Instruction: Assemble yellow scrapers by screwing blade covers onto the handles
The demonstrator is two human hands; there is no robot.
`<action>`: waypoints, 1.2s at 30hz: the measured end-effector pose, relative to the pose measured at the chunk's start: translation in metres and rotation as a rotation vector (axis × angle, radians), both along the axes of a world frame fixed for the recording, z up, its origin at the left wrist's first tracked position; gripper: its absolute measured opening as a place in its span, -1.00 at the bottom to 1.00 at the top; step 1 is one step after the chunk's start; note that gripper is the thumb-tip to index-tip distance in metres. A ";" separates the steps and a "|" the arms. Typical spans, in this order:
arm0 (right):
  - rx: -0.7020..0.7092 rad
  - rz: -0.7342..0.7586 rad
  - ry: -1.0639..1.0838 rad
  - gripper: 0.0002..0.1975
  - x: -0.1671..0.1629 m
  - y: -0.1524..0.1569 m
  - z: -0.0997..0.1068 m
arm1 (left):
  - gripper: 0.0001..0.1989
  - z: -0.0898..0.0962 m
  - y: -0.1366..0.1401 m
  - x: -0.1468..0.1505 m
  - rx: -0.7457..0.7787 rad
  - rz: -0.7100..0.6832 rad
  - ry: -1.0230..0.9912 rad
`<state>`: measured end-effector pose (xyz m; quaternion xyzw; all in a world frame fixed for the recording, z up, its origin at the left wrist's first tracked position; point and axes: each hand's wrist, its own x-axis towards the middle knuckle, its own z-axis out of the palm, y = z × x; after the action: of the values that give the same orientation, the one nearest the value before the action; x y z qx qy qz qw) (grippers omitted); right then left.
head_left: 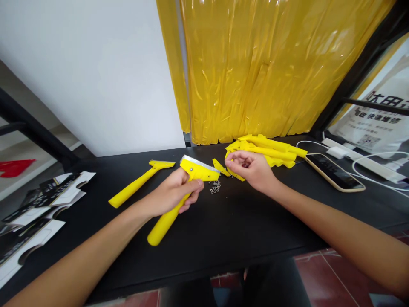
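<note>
My left hand (179, 189) is wrapped round the handle of a yellow scraper (166, 224), its wide head with a metal blade edge and screws tilted up toward the back. My right hand (252, 168) is pinched to the right of that head, apart from it; whatever lies between its fingertips is too small to name. Under and beside those fingers are small flat yellow plates (220, 167). A little heap of small metal screws or nuts (215, 187) lies on the black table (249, 221) between my hands. Another yellow scraper (137, 185) rests to the left.
A pile of yellow scraper handles (271, 149) lies behind my right hand. Further right are a phone (335, 170), a white power strip (367, 162) and cables. Printed cards (41, 217) are stacked at the left. A yellow plastic curtain (249, 68) and a white panel (96, 76) stand behind.
</note>
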<state>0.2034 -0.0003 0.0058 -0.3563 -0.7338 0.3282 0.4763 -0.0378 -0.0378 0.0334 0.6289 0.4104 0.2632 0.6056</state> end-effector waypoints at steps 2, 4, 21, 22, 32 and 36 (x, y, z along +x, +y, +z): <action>-0.083 -0.051 0.117 -0.70 0.001 0.001 0.005 | -0.83 0.005 -0.002 -0.007 0.361 0.016 0.228; -0.103 -0.066 0.162 -0.68 0.001 0.001 0.007 | -0.88 0.004 -0.001 -0.012 0.822 0.017 0.459; 0.061 0.179 -0.191 -0.81 -0.008 -0.011 -0.006 | -0.68 -0.002 -0.009 -0.003 1.705 -0.210 1.012; 0.034 0.193 -0.172 -0.80 -0.008 -0.011 -0.007 | -0.67 -0.002 -0.010 -0.002 1.724 -0.218 0.998; -0.309 0.208 -0.030 -0.80 -0.012 -0.007 -0.005 | -0.75 -0.009 -0.011 0.000 1.840 -0.282 0.990; -0.415 0.146 -0.023 -0.74 -0.011 -0.008 -0.003 | -0.79 -0.014 -0.011 0.003 1.935 -0.279 1.017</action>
<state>0.1925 -0.0081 0.0027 -0.3964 -0.6797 0.5018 0.3591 -0.0349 -0.0484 0.0197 0.9133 0.1577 0.1132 -0.3579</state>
